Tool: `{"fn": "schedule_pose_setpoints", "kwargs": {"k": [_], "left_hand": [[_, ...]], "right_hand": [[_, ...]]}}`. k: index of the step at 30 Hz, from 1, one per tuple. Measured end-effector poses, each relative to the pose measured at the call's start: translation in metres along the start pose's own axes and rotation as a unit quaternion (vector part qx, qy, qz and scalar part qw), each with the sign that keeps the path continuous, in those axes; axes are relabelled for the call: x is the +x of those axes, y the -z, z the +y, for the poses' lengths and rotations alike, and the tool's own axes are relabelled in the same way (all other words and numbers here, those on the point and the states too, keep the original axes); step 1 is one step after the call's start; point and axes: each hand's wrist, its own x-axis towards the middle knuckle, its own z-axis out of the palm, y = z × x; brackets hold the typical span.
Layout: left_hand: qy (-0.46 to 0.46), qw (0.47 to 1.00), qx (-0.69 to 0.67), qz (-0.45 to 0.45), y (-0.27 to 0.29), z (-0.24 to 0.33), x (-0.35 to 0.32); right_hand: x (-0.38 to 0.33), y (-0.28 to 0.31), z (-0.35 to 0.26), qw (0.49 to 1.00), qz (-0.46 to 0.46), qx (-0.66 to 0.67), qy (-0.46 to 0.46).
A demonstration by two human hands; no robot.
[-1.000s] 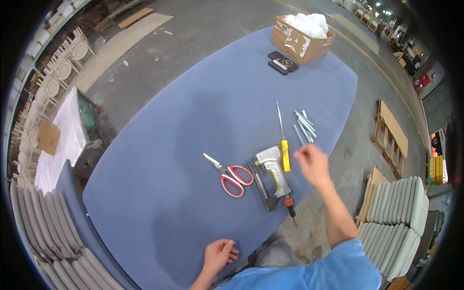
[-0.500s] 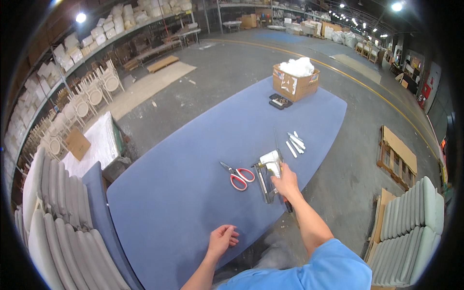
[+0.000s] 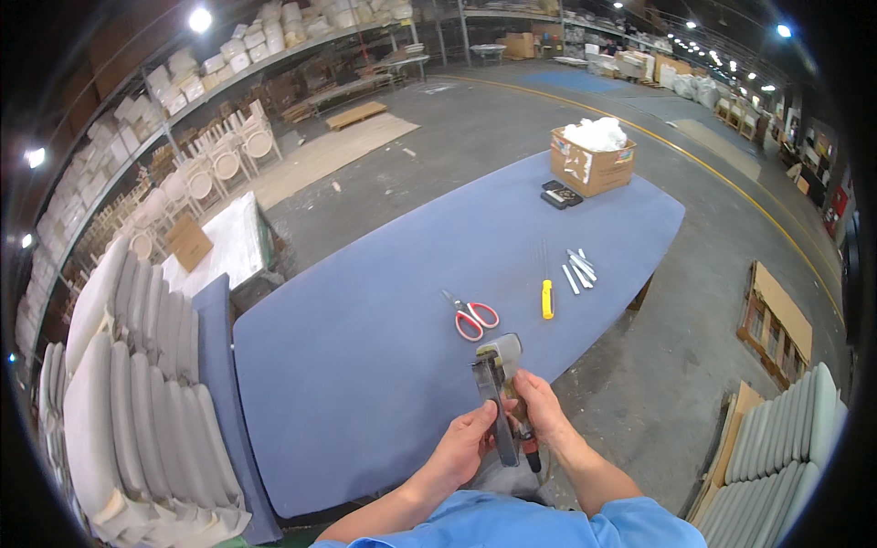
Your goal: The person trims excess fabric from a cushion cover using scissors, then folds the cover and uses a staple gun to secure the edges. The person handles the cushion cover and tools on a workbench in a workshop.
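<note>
A pneumatic staple gun is held up over the table's near edge, its silver-grey head pointing away from me. My right hand is wrapped round its handle, where an air hose fitting shows below. My left hand pinches the long dark magazine, thumb on top; its other fingers are partly hidden. Just beyond the gun lie red-handled scissors with the blades pointing away. To their right rests a thin-shafted tool with a yellow handle, and beside it several pale strips that look like staple sticks.
The blue table bears a cardboard box of white stuffing and a black case at its far end. Grey cushions are stacked at left, pale green ones at right. A wooden pallet lies on the floor at right.
My right hand has lifted the staple gun off the table and drawn it toward me. The left hand has come over and taken hold of its magazine. The yellow-handled tool is now uncovered.
</note>
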Motion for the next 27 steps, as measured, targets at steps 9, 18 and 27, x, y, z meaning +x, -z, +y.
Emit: {"fn": "schedule_pose_setpoints", "kwargs": {"k": [9,18,27], "left_hand": [[-0.045,0.999,0.023,0.014,-0.012,-0.005,-0.029],[-0.135,0.920,0.364,0.054,-0.016,-0.035,-0.024],[-0.183,0.891,0.358,0.211,0.008,-0.048,0.000]], "right_hand": [[0.011,0.001,0.028,0.997,0.061,-0.016,-0.046],[0.029,0.006,0.028,0.992,0.123,0.031,-0.002],[0.031,-0.007,0.027,0.985,0.158,-0.039,0.058]]}}
